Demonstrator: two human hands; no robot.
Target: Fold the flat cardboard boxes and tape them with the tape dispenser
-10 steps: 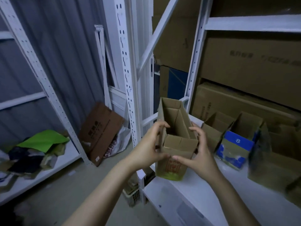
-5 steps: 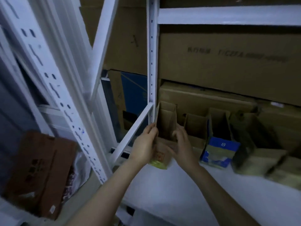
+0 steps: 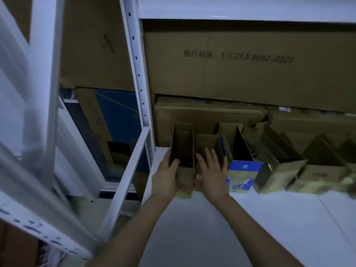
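From the head view, my left grip (image 3: 165, 177) holds the narrow box (image 3: 185, 177), thumb hooked over its open rim and the other fingers round its left wall. My right grip (image 3: 211, 171) is wide and holds nothing. Its flat, spread fingers lie over the neighbouring box (image 3: 207, 140), just beside the one I hold.

The narrow box stands upright on the white shelf (image 3: 212, 232) at the left end of a row of boxes, close to the upright post (image 3: 139, 74). I see no tape dispenser here.

**What could go wrong**
- The box is tall and slim and sits near the shelf's left edge. A sideways nudge as I let go could tip it over or off.
- My right palm could push the neighbour and upset the row.
- I cannot tell whether the bottom is taped. If it is not, the flaps may spring open.

**Writing**
- The large carton (image 3: 238, 74) behind reads "执行标准: T/CZFA 0002-2020".
- The blue box (image 3: 244, 167) shows a white "8".
- My box carries a red mark low on its front, too dim to read.
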